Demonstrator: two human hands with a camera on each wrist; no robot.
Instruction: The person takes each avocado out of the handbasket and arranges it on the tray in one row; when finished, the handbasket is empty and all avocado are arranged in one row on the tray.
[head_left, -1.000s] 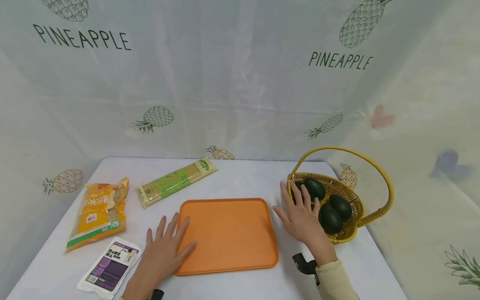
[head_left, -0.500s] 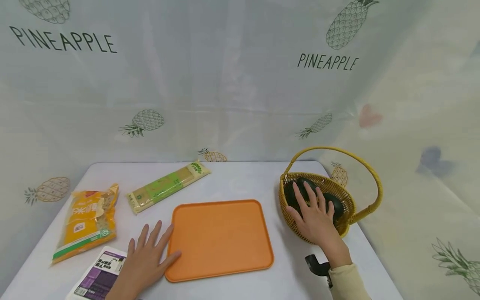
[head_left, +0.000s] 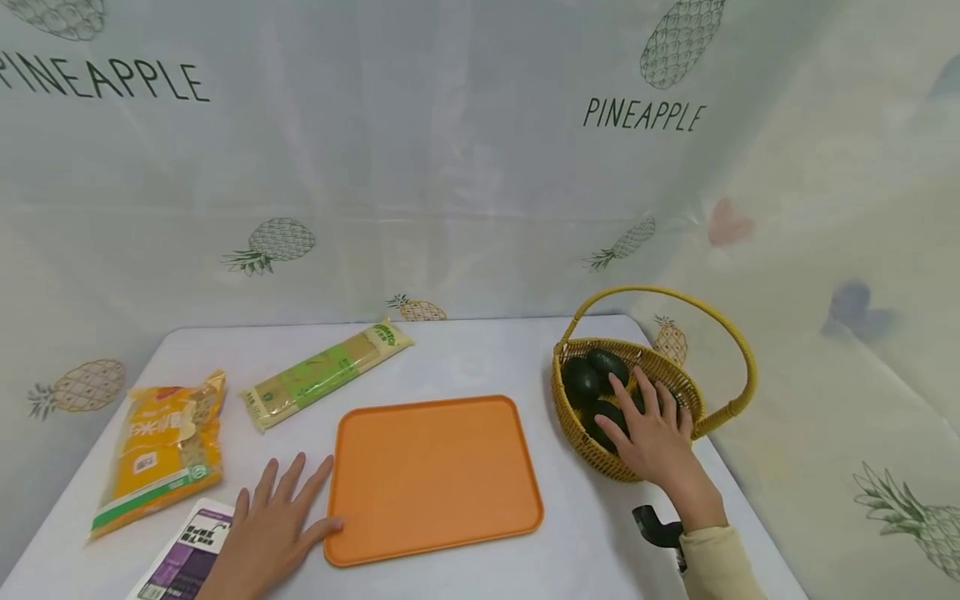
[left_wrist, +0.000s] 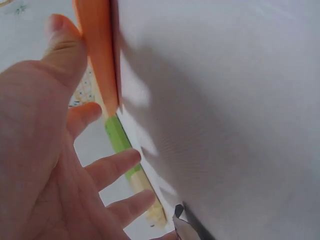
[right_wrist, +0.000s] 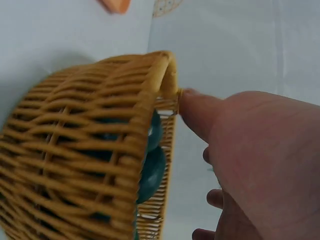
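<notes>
My right hand is over the yellow wicker basket, fingers spread and slightly bent above the dark green avocados. Part of the fruit is hidden beneath the hand. In the right wrist view, the thumb is close by the rim of the basket, and avocados show inside. My left hand has its fingers spread beside the orange tray, with the thumb overlapping the tray's left edge. It holds nothing; the left wrist view shows the thumb near the tray's side.
A yellow-orange bag lies at the left of the white table. Behind the tray is a long green-labelled packet. A purple and white packet is partly covered by my left hand. The basket's tall handle arches over its right side.
My right hand has moved from the basket's left side to over the avocados, farther right. My left hand has drawn back left and nearer, off most of the tray. The head view has shifted.
</notes>
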